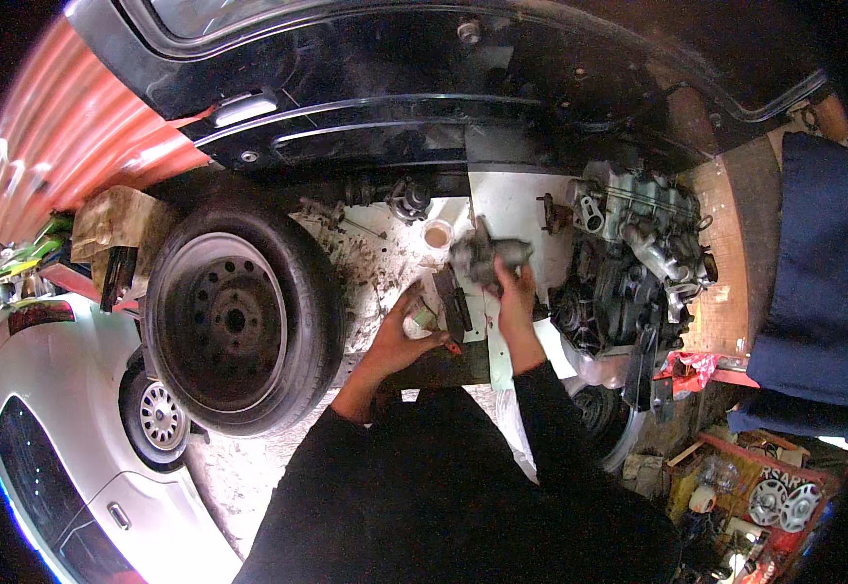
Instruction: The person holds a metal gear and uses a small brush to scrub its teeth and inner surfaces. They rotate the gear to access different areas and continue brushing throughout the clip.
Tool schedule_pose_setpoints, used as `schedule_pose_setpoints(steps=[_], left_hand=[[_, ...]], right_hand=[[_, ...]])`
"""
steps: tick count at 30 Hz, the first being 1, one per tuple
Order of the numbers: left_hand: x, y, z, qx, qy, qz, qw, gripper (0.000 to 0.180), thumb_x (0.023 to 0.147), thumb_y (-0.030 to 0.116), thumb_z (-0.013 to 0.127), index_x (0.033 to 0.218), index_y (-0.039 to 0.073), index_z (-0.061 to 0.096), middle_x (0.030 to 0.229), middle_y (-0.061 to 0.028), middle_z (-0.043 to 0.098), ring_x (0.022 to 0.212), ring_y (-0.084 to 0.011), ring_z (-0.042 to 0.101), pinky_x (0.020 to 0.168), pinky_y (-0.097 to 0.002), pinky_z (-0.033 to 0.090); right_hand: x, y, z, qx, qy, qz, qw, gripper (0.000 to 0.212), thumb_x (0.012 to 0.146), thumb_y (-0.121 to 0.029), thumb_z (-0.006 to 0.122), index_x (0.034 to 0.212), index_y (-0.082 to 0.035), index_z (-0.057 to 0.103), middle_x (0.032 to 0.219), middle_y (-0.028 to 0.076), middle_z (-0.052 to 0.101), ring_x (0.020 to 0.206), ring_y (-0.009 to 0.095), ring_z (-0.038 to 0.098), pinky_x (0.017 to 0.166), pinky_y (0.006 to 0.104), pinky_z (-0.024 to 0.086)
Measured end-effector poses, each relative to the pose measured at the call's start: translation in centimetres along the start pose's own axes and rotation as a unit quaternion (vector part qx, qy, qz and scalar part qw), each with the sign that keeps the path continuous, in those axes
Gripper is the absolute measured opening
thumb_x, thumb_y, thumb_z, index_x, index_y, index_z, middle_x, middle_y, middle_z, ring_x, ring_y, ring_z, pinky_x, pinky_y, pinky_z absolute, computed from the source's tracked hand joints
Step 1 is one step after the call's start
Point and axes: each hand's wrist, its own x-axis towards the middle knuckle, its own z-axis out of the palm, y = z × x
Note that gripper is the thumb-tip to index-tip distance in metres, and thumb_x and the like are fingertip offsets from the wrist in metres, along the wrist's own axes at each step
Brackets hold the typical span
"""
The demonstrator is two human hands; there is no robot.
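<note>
My left fingers (408, 299) are curled, thumb apart, around a small pale green thing (424, 315); can't tell if they grip it or only frame it. My right fingers (505, 276) are closed on the gray metal part (490, 255), a bit blurred, over the middle of the tabletop (366, 261); can't tell if its underside touches. Progress, my read: mid-job. Done: the part is in hand, separate from the engine (630, 255) to my right. Left: it isn't set down or fitted to anything, and the loose pieces around it aren't joined up either. Can't say whether its surface work is finished, too blurred. Count, near to far: 1 pale green thing, 1 dark flat strip (451, 300) between my hands, 1 gray part, 1 cup (437, 234) just beyond, 1 rusty bracket (553, 214) beside the engine, 1 engine, 1 big tire (321, 321) on its steel wheel (235, 319) at left, 1 round metal part (408, 200) toward the far edge. Small dark bits near it: too many and too unclear to count. Past that, 1 black vehicle panel (375, 131) across the back.
</note>
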Motion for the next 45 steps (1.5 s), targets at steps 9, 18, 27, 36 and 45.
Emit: schedule_pose_setpoints(steps=[9, 18, 27, 36, 45], left_hand=[[-13.3, -9.1, -3.8, -0.011, 0.088, -0.221, 0.971, 0.058, 0.09, 0.017, 0.078, 0.14, 0.002, 0.053, 0.126, -0.0116, 0.067, 0.109, -0.0194, 0.066, 0.093, -0.0354, 0.054], [-20.2, -9.3, -2.1, -0.069, 0.2, -0.266, 0.941, 0.05, 0.092, 0.008, 0.075, 0.136, 0.0, 0.054, 0.126, -0.0132, 0.066, 0.107, -0.0208, 0.067, 0.09, -0.033, 0.057], [-18.8, -11.2, -2.0, -0.032, 0.148, -0.247, 0.957, 0.049, 0.093, 0.007, 0.073, 0.137, 0.0, 0.054, 0.125, -0.0154, 0.067, 0.107, -0.023, 0.069, 0.089, -0.0342, 0.058], [-13.7, -11.0, -2.0, 0.017, 0.033, -0.213, 0.976, 0.052, 0.093, 0.016, 0.075, 0.139, 0.004, 0.055, 0.127, -0.0116, 0.067, 0.109, -0.0208, 0.068, 0.089, -0.0347, 0.057], [-11.1, -9.8, -2.3, 0.008, -0.023, -0.188, 0.982, 0.05, 0.091, 0.02, 0.079, 0.132, 0.0, 0.06, 0.123, -0.0107, 0.069, 0.106, -0.0185, 0.068, 0.087, -0.0341, 0.057]], right_hand=[[16.9, 5.8, 3.4, -0.35, 0.152, -0.206, 0.901, 0.056, 0.076, -0.044, 0.085, 0.113, -0.007, 0.066, 0.105, 0.02, 0.074, 0.097, 0.042, 0.07, 0.084, 0.0489, 0.055], [20.5, 11.2, 7.0, -0.393, 0.13, -0.248, 0.876, 0.055, 0.074, -0.032, 0.089, 0.114, -0.005, 0.065, 0.109, 0.02, 0.071, 0.104, 0.042, 0.067, 0.089, 0.0495, 0.053], [17.0, 10.6, 1.1, -0.38, 0.052, -0.215, 0.898, 0.101, 0.071, -0.033, 0.091, 0.148, 0.004, 0.038, 0.144, 0.027, 0.048, 0.135, 0.042, 0.046, 0.114, 0.0465, 0.039], [2.1, 8.3, -10.9, -0.667, 0.07, -0.104, 0.734, 0.081, 0.083, -0.019, 0.077, 0.151, -0.001, 0.036, 0.151, 0.03, 0.04, 0.142, 0.048, 0.036, 0.121, 0.0514, 0.026], [4.7, 7.7, -14.1, -0.747, -0.055, -0.015, 0.663, 0.065, 0.083, -0.011, 0.066, 0.143, 0.002, 0.046, 0.123, 0.027, 0.065, 0.118, 0.043, 0.061, 0.1, 0.0484, 0.051]])
